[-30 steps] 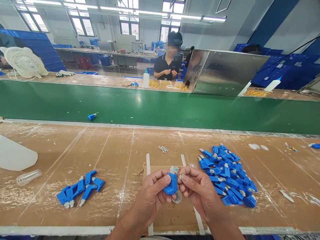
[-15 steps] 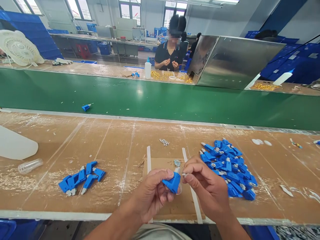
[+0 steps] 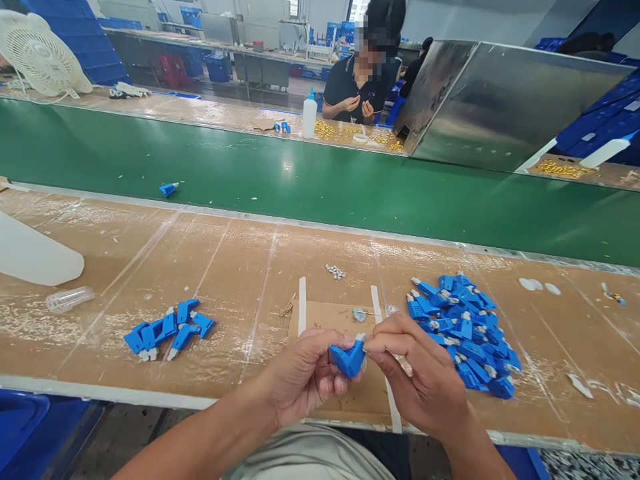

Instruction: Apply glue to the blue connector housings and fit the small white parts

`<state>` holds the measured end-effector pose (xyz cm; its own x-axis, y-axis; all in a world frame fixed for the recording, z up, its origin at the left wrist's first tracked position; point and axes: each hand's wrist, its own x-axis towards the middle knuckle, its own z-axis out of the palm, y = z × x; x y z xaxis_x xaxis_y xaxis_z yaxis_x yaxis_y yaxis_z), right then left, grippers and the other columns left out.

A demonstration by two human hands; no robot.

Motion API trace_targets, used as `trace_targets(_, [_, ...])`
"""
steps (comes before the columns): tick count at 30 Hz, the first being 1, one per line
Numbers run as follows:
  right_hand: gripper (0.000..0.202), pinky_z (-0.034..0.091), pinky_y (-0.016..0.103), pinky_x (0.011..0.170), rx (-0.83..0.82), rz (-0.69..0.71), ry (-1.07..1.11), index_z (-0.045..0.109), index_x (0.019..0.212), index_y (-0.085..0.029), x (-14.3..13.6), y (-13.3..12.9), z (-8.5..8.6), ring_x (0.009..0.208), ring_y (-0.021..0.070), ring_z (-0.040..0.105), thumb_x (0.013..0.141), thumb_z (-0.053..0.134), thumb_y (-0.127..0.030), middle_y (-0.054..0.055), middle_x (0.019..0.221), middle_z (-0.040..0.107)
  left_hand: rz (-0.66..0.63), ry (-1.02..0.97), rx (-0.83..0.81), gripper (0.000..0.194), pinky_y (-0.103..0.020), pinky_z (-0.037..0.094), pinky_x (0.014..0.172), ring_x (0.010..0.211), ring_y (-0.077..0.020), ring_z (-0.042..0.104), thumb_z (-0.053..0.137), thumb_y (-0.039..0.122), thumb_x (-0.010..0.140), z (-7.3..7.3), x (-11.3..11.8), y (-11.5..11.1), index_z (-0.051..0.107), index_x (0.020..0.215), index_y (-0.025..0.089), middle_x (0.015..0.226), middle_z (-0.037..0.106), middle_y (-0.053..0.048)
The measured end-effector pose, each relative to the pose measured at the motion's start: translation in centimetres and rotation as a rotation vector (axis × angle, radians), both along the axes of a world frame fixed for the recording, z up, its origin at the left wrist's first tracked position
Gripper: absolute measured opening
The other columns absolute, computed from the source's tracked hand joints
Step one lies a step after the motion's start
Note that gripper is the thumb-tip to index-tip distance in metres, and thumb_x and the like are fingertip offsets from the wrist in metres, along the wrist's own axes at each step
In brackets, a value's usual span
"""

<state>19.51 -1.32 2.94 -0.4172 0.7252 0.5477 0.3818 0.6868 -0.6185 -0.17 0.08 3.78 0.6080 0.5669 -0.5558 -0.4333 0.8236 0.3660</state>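
My left hand [image 3: 320, 370] is closed around a blue plastic part [image 3: 349, 360] with a short white tip, held above a cardboard sheet. Thumb and forefinger of my right hand [image 3: 413, 370] are pinched together against the side of that part, close to its tip. Whatever lies between those fingertips is hidden now. To the right is a big heap of similar blue parts [image 3: 467, 333]. A smaller group of blue parts [image 3: 170, 327] lies on the left. Beyond my hands is a small cluster of grey pieces [image 3: 335, 272].
A light-blue lump with a thin stick [image 3: 359, 315] rests on the cardboard [image 3: 320, 313] between white strips. At left are a white bottle [image 3: 37, 253] and a clear tube [image 3: 70, 299]. Across the green belt [image 3: 225, 167], a person [image 3: 363, 80] works beside a metal panel [image 3: 515, 107].
My right fingertips, which showed a small grey piece between them, have moved left against the blue part. My left hand keeps its hold. The view has tilted down.
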Motion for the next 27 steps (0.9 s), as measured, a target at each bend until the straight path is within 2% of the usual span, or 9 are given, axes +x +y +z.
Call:
trace_targets(5, [0.036, 0.049, 0.034, 0.070, 0.118, 0.006, -0.117, 0.060, 0.113, -0.017, 0.1, 0.0, 0.0, 0.083, 0.0199, 0.056, 0.086, 0.056, 0.007, 0.009, 0.094, 0.063, -0.016, -0.051, -0.085, 0.015, -0.006, 0.039, 0.033, 0.039, -0.0048, 0.059, 0.064, 0.018, 0.084, -0.4, -0.1, 0.4, 0.067, 0.073, 0.007, 0.061, 0.070, -0.009])
trace_targets(12, [0.035, 0.049, 0.034, 0.071, 0.080, 0.065, -0.128, 0.061, 0.112, -0.014, 0.3, 0.0, 0.0, 0.084, 0.0199, 0.056, 0.086, 0.055, 0.009, 0.010, 0.093, 0.062, -0.045, -0.012, -0.014, 0.013, -0.007, 0.041, 0.036, 0.042, -0.0053, 0.060, 0.066, 0.018, 0.083, -1.2, -0.4, 0.6, 0.068, 0.075, 0.009, 0.063, 0.070, -0.008])
trace_targets(15, [0.029, 0.048, 0.033, 0.070, -0.050, 0.103, -0.019, 0.064, 0.106, -0.017, 0.5, 0.4, 0.2, 0.082, 0.0184, 0.058, 0.088, 0.057, 0.006, 0.008, 0.090, 0.064, -0.093, 0.022, 0.050, 0.014, -0.007, 0.040, 0.036, 0.043, -0.0051, 0.059, 0.070, 0.021, 0.081, -1.1, -0.6, 0.7, 0.067, 0.073, 0.010, 0.063, 0.070, -0.007])
trace_targets(19, [0.018, 0.046, 0.031, 0.066, -0.356, 0.144, 0.221, 0.067, 0.087, -0.022, 0.8, 1.2, 0.6, 0.075, 0.0165, 0.059, 0.087, 0.069, -0.004, 0.002, 0.079, 0.065, -0.197, 0.069, 0.184, 0.019, -0.010, 0.041, 0.039, 0.042, -0.0051, 0.058, 0.075, 0.028, 0.077, -0.7, -0.6, 1.1, 0.066, 0.074, 0.012, 0.063, 0.069, -0.005])
trace_targets(23, [0.014, 0.042, 0.028, 0.059, -0.626, 0.169, 0.308, 0.069, 0.076, -0.022, 1.1, 2.1, 0.4, 0.069, 0.0146, 0.053, 0.083, 0.077, -0.013, 0.000, 0.076, 0.057, -0.179, 0.125, 0.258, 0.022, -0.013, 0.047, 0.046, 0.044, -0.0046, 0.055, 0.079, 0.030, 0.074, -0.4, -0.5, 1.3, 0.065, 0.072, 0.012, 0.062, 0.066, -0.002])
trace_targets(27, [0.014, 0.043, 0.026, 0.056, -0.730, 0.152, 0.347, 0.068, 0.075, -0.021, 1.0, 2.8, -0.1, 0.066, 0.0137, 0.051, 0.080, 0.081, -0.020, 0.000, 0.077, 0.055, -0.182, 0.150, 0.320, 0.023, -0.017, 0.048, 0.049, 0.049, -0.0061, 0.055, 0.080, 0.030, 0.072, 0.2, -0.3, 1.4, 0.065, 0.070, 0.012, 0.063, 0.063, 0.000])
